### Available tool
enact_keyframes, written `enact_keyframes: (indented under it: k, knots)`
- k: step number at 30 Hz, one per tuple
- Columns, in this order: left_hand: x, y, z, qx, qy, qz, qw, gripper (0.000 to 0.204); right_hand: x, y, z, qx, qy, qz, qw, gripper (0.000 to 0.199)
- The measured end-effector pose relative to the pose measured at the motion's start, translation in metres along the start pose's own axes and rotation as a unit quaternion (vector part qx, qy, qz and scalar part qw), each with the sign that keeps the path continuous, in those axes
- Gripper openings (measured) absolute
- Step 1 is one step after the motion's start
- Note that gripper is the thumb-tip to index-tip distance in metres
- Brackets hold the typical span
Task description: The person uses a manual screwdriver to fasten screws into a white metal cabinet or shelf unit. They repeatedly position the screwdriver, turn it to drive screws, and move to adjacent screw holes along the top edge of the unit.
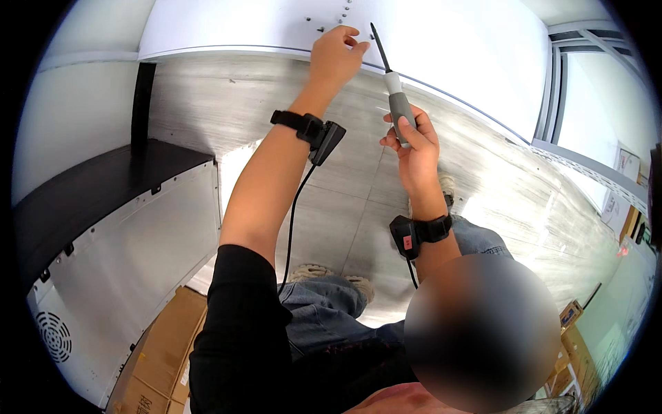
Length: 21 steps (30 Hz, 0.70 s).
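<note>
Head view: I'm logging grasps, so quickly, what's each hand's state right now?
Left hand: fingers loosely curled; whether it holds anything cannot be told.
Right hand: closed on the grey screwdriver.

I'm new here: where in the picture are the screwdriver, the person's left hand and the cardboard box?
Screwdriver (393, 83): head view, on the pale front of its handle.
Left hand (334, 56): head view, on the back of the hand.
Cardboard box (160, 355): head view, on a brown panel.

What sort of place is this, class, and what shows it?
Probably a workshop or assembly area: the right hand holds a screwdriver, small screw-like pieces lie on a white surface, and a vented metal cabinet stands at left.
</note>
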State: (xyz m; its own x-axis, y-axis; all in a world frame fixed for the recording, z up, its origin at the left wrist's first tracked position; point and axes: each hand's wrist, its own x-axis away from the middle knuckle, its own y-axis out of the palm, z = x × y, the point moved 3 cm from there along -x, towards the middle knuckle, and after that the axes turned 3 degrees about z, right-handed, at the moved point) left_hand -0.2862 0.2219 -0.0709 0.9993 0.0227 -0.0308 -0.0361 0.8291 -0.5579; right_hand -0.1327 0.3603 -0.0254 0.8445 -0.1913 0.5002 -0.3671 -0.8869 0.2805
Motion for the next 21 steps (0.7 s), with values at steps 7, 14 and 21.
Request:
enact_keyframes:
  k: [7,14,21]
  knots:
    - [-0.012,0.027,0.011,-0.140,-0.021,0.006,0.990,0.033,-0.008,-0.018,-0.004,0.002,-0.038,0.042,0.998,0.026]
    - [-0.008,0.022,0.001,-0.143,-0.020,-0.013,0.989,0.026,-0.003,-0.009,-0.002,0.023,-0.044,0.021,0.999,0.027]
    - [0.106,-0.111,-0.041,0.555,-0.326,0.038,0.764,0.007,0.022,0.068,-0.002,0.175,-0.078,-0.202,0.961,0.037]
